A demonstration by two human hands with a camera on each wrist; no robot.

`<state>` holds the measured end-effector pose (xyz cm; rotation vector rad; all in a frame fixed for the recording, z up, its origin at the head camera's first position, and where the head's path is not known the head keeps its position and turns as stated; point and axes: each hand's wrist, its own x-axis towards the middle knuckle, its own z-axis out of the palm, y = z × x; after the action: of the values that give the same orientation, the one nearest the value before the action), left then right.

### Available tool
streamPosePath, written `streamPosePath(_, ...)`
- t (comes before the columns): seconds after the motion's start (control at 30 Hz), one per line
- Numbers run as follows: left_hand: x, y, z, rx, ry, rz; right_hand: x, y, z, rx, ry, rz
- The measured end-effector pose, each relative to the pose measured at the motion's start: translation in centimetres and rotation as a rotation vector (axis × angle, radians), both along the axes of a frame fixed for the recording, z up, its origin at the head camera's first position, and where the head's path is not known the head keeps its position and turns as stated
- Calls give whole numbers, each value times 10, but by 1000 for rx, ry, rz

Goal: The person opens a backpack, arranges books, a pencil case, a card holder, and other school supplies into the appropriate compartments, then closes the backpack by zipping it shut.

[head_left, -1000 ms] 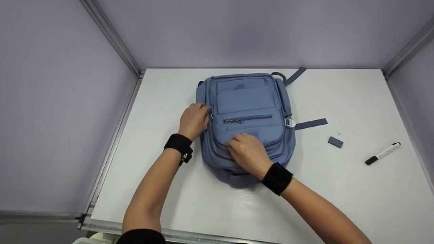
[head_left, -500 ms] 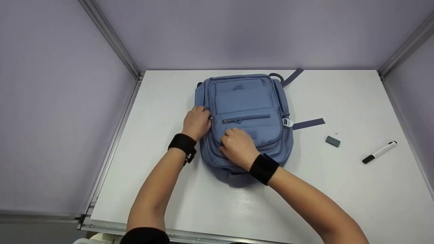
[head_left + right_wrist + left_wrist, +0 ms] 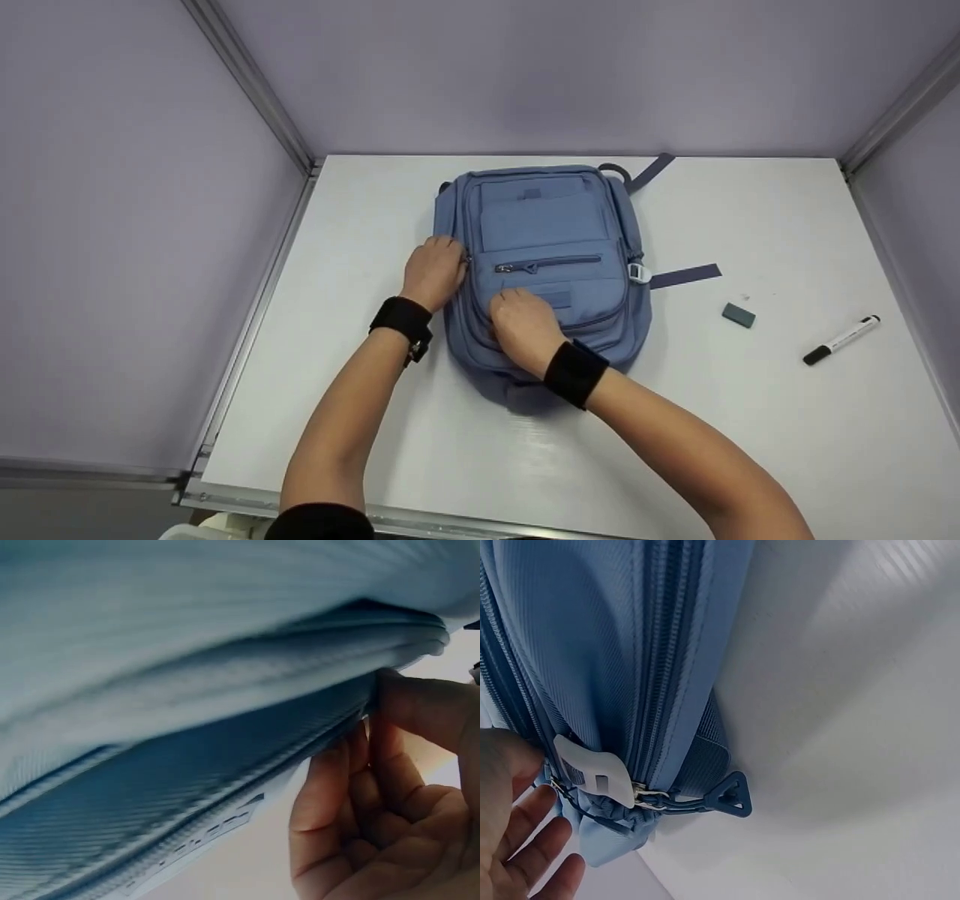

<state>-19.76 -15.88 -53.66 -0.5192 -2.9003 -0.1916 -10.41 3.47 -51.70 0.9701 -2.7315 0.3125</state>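
A blue backpack (image 3: 551,217) lies front side up on the white table. At its left side, my left hand (image 3: 433,271) pinches a zipper pull (image 3: 558,786) between thumb and index finger, beside a white buckle (image 3: 596,772); the other fingers are loosely bent. Another zipper pull with a triangular end (image 3: 731,796) hangs on the neighbouring zipper. Lower on the backpack, my right hand (image 3: 527,328) pinches the fabric edge (image 3: 371,690) of the front pocket between thumb and fingers. The right wrist view shows that pocket's zipper parted there.
Right of the backpack lie a dark grey-green eraser-like block (image 3: 739,315) and a white marker (image 3: 841,340) with a black cap. Two dark straps (image 3: 686,276) stretch out from the backpack's right side. Grey panels (image 3: 570,75) wall the table at the back and sides.
My right hand has shifted left along the front pocket's edge, closer to the left hand. My left hand has slid slightly down the backpack's side. The backpack stays in place.
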Motion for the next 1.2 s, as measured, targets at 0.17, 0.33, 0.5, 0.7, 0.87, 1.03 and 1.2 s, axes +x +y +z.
streamPosePath(0.17,0,-1,4,55,-3,9,0,-2,9,20,-19,13)
streamPosePath(0.33,2,-3,8,113,-8,-2,-2,-4,22,13,-134,6)
streamPosePath(0.5,4,-3,11,126,-17,-4,-5,-3,25,-19,-186,-31)
streamPosePath(0.7,8,-3,12,142,-47,17,-6,-1,22,-71,-162,-25)
streamPosePath(0.87,10,-4,14,136,-63,13,-5,0,21,-108,-147,-11)
streamPosePath(1.03,16,-5,17,141,-89,8,-5,0,22,-109,-162,-13)
streamPosePath(1.2,26,-5,21,169,-83,-23,-5,1,24,-107,-180,-19)
